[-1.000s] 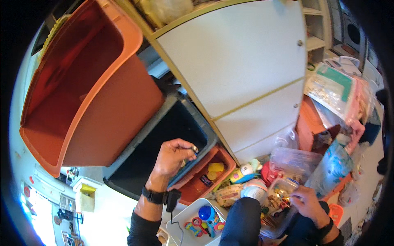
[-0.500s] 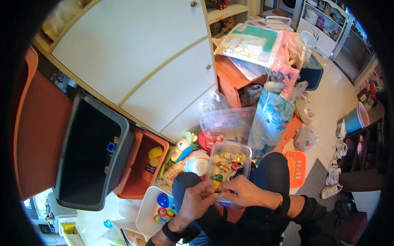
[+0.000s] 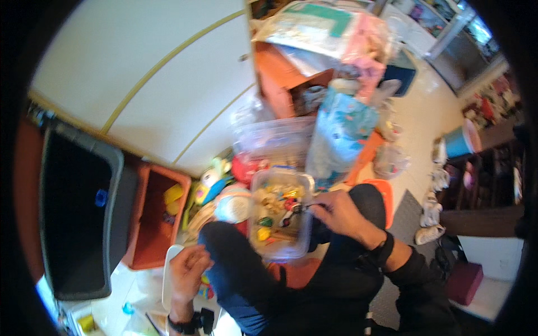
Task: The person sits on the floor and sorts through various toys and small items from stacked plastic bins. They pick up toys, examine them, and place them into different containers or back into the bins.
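A clear plastic box [image 3: 302,241] stands between my knees, holding several small toys [image 3: 274,203] in beige, yellow, green, red and black. At its right rim, my right hand [image 3: 343,214] pinches a small, thin dark piece [image 3: 314,205] between thumb and fingers; its kind is too blurred to make out. My left hand [image 3: 190,271] hovers beside my left knee, near a white bin [image 3: 170,269] with colourful toys in it. Its fingers are curled and pressed together; whatever they hold, if anything, is hidden.
To the left stand a red-orange bin [image 3: 143,229] and a dark grey bin [image 3: 84,235]. Plush toys [image 3: 210,180] lie left of the box. Behind it are a clear container [image 3: 272,134] and a blue patterned bag [image 3: 342,131]. An orange basket [image 3: 386,196] sits beyond my right knee.
My hands, together over the box's near end before, have parted. The left moved left toward the white bin, the right to the box's right rim. The whole view has shifted with my head.
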`<state>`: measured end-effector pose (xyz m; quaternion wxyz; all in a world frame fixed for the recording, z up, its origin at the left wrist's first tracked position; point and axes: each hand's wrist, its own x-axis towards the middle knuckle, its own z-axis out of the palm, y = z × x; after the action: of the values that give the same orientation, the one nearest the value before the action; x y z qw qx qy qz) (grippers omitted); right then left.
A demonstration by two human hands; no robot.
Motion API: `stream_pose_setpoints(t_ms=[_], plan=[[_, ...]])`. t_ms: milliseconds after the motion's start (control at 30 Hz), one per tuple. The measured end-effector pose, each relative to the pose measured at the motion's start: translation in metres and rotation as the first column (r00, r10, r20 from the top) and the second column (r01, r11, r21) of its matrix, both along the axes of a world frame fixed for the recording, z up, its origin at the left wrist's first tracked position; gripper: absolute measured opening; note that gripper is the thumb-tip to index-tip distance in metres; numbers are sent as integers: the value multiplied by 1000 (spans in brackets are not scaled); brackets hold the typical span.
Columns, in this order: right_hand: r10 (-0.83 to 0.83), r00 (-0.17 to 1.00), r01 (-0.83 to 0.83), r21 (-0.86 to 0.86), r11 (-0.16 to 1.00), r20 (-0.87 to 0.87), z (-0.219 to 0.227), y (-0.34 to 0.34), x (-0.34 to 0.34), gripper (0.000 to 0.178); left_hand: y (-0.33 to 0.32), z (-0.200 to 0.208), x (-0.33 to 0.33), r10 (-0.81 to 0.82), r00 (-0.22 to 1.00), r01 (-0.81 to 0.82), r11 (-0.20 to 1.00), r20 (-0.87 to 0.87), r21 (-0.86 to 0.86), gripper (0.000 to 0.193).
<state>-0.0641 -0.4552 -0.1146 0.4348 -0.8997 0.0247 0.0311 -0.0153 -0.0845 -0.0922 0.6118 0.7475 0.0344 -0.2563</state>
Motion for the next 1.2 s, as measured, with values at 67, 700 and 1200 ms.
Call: stream_pose_setpoints(t_ms=[67,700,1200], plan=[[-93,984,89,34,995,153,10,-18,-11,13,-1,-5,-4,14,1000,-14,1000,-14,11,24],[-783,322,792,-302,531,-532,-239,-216,-272,29,-15,-1,-9,-91,988,67,979,123,190,10],[-709,474,781,-123,612,-522,-190,-128,-287,29,90,138,89,195,891,-337,889,410,311,16]])
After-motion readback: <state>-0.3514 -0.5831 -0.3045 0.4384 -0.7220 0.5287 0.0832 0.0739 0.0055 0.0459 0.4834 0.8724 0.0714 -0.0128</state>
